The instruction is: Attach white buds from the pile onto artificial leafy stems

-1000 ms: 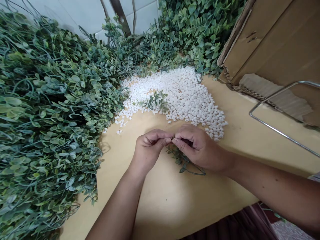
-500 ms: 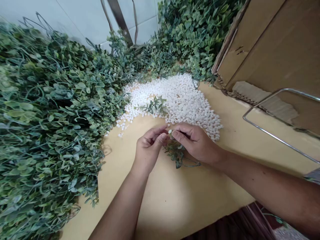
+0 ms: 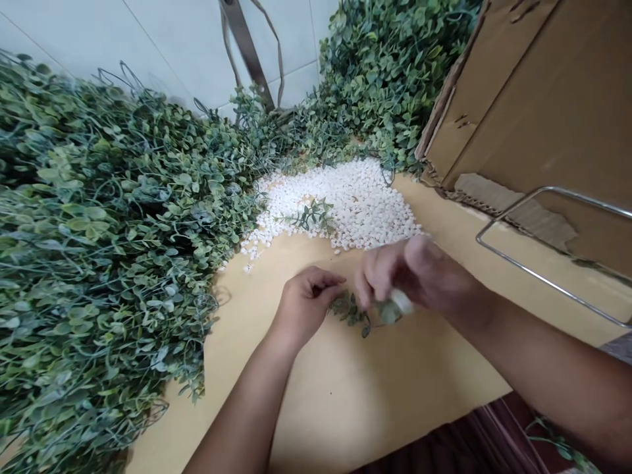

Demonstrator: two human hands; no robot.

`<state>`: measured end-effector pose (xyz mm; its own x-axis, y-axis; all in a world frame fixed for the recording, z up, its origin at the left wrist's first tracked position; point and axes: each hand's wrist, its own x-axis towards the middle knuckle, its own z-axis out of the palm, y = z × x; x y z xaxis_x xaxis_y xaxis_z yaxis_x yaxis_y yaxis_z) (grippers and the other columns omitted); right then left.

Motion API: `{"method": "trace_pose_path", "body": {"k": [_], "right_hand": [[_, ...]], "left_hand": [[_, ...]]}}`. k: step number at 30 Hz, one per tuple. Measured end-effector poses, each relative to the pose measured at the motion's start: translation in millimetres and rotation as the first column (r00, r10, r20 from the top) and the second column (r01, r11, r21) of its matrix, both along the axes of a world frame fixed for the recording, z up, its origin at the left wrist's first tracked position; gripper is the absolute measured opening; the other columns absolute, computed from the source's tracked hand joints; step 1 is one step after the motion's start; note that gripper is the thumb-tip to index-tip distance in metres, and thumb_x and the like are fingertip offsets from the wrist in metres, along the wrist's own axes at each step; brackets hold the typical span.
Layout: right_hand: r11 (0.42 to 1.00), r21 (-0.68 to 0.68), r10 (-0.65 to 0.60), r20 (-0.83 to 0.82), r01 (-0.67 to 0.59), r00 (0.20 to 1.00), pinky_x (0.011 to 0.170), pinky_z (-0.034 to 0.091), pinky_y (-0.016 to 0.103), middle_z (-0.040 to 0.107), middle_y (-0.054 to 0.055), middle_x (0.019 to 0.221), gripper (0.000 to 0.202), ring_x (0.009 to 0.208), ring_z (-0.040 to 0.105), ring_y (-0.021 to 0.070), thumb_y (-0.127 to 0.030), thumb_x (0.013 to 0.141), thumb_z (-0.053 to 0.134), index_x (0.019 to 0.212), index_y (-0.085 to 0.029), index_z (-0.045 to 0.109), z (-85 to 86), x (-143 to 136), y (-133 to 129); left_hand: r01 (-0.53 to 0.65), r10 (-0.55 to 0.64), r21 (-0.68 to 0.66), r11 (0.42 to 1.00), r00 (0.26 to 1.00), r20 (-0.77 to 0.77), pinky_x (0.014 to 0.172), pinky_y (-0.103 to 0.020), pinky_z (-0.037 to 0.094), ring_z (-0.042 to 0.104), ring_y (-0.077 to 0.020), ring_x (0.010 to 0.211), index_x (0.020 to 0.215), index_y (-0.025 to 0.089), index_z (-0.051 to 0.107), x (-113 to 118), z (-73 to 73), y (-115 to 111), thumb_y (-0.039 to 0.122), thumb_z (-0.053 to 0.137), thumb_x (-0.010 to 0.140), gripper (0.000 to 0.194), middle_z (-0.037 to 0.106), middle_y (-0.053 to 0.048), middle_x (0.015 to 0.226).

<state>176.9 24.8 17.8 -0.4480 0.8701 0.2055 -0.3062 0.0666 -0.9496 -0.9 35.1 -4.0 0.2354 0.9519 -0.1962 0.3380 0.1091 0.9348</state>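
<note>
Pale tiles cover the far wall (image 3: 162,39), and below them spreads a yellowish tabletop (image 3: 336,421), walled in on the left by a great bank of green foliage (image 3: 99,263). At the far right more foliage (image 3: 385,85) stands beside a worn cardboard box (image 3: 533,112). From where I stand, a heap of small white pieces (image 3: 370,210) covers the far middle, with a loose sprig (image 3: 313,214) lying on it.

Nearer, between the person's two hands, is the leafy sprig (image 3: 353,313) being worked on. The left hand (image 3: 306,299) has thumb and forefinger brought together on the sprig's left end, though the exact bit between the tips is too small to make out. The right hand (image 3: 409,276) is a blur, fingers curled, a pale greenish smear (image 3: 402,301) just below them; I cannot tell whether it grips anything.

That sprig looks like plastic, so I'd expect it to weigh next to nothing: thin stems springy, leaves soft enough to fold under a thumb. I'd take it by the bare stem rather than the leaves, which could bend away or come loose. The white pieces seem light and hard, prone to skitter, best nipped singly between fingertips.
</note>
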Motion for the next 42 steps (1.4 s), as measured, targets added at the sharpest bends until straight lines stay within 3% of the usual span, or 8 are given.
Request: {"method": "trace_pose_path", "body": {"k": [2, 4, 7, 10, 16, 21, 31, 42], "right_hand": [[0.988, -0.114, 0.103, -0.017, -0.104, 0.995, 0.047, 0.045, 0.027, 0.047, -0.002, 0.051, 0.051, 0.047, 0.054, 0.0129, -0.061, 0.084, 0.038, 0.064, -0.019, 0.058, 1.0, 3, 0], [0.988, -0.153, -0.015, 0.136, 0.036, 0.991, 0.044, 0.044, 0.025, 0.048, -0.003, 0.053, 0.036, 0.046, 0.052, 0.0114, -0.051, 0.082, 0.05, 0.069, -0.018, 0.057, -2.9, 2, 1], [0.94, 0.155, -0.341, 0.424, 0.303, 0.839, 0.055, 0.045, 0.025, 0.054, 0.001, 0.069, 0.011, 0.06, 0.053, 0.0112, -0.026, 0.077, 0.06, 0.073, -0.016, 0.057, -13.1, -7, 2], [0.85, 0.462, -0.474, 0.458, 0.254, 0.752, 0.072, 0.046, 0.031, 0.057, 0.007, 0.086, 0.011, 0.082, 0.055, 0.0167, -0.018, 0.077, 0.057, 0.087, -0.015, 0.059, -20.1, -13, 1], [0.901, 0.423, -0.345, 0.565, 0.096, 0.75, 0.075, 0.043, 0.034, 0.056, 0.009, 0.089, 0.03, 0.086, 0.052, 0.0206, -0.033, 0.069, 0.069, 0.088, -0.014, 0.055, -20.0, -11, -1], [0.945, 0.279, -0.305, 0.575, 0.169, 0.759, 0.066, 0.041, 0.029, 0.056, 0.004, 0.078, 0.006, 0.073, 0.051, 0.0157, -0.021, 0.078, 0.052, 0.082, -0.016, 0.053, -16.9, -14, -3], [0.964, 0.066, -0.254, 0.508, 0.257, 0.823, 0.064, 0.042, 0.026, 0.055, 0.002, 0.078, 0.016, 0.072, 0.052, 0.0139, -0.03, 0.076, 0.054, 0.084, -0.017, 0.049, -16.3, -16, -3], [0.875, 0.434, -0.457, 0.591, 0.215, 0.665, 0.071, 0.04, 0.031, 0.056, 0.004, 0.07, 0.015, 0.073, 0.051, 0.0174, -0.006, 0.073, 0.048, 0.066, -0.017, 0.056, -23.6, -17, -2]], "left_hand": [[-0.027, 0.035, -0.067, 0.997, 0.992, 0.12, 0.054, -0.024, 0.044, 0.056, -0.0117, 0.055, 0.065, 0.015, 0.068, 0, 1.9, -1, 0.014, 0.067, 0.062, 0.003, 0.063, -0.001, 0.06], [-0.04, 0.051, -0.054, 0.998, 0.975, 0.217, 0.054, -0.023, 0.045, 0.056, -0.0108, 0.054, 0.063, 0.015, 0.068, 1, 3.9, -1, 0.014, 0.07, 0.06, 0.005, 0.063, -0.001, 0.059], [-0.07, 0.053, 0.05, 0.996, 0.958, 0.283, 0.059, -0.021, 0.047, 0.059, -0.0107, 0.06, 0.064, 0.016, 0.07, 3, 6.9, -3, 0.013, 0.072, 0.059, 0.007, 0.065, -0.001, 0.065], [-0.111, 0.071, 0.116, 0.987, 0.95, 0.305, 0.062, -0.021, 0.049, 0.061, -0.0114, 0.065, 0.067, 0.017, 0.072, 3, 9.9, -4, 0.013, 0.072, 0.06, 0.008, 0.067, -0.002, 0.07], [-0.161, 0.145, 0.014, 0.987, 0.918, 0.37, 0.066, -0.023, 0.053, 0.064, -0.012, 0.066, 0.069, 0.017, 0.072, 2, 14.2, -5, 0.014, 0.077, 0.057, 0.013, 0.07, -0.002, 0.07], [-0.185, 0.188, -0.047, 0.982, 0.892, 0.412, 0.065, -0.025, 0.054, 0.066, -0.0131, 0.064, 0.069, 0.017, 0.072, 8, 13.5, -8, 0.017, 0.08, 0.053, 0.017, 0.072, -0.002, 0.068], [-0.324, 0.305, -0.013, 0.946, 0.876, 0.373, 0.057, -0.022, 0.054, 0.064, -0.0116, 0.056, 0.068, 0.016, 0.072, 13, 17.1, -9, 0.019, 0.081, 0.049, 0.021, 0.072, -0.002, 0.062], [-0.292, 0.276, -0.021, 0.956, 0.876, 0.397, 0.06, -0.022, 0.053, 0.063, -0.0098, 0.056, 0.07, 0.017, 0.071, 21, 14.4, -9, 0.018, 0.08, 0.051, 0.021, 0.071, 0.0, 0.062]]}}
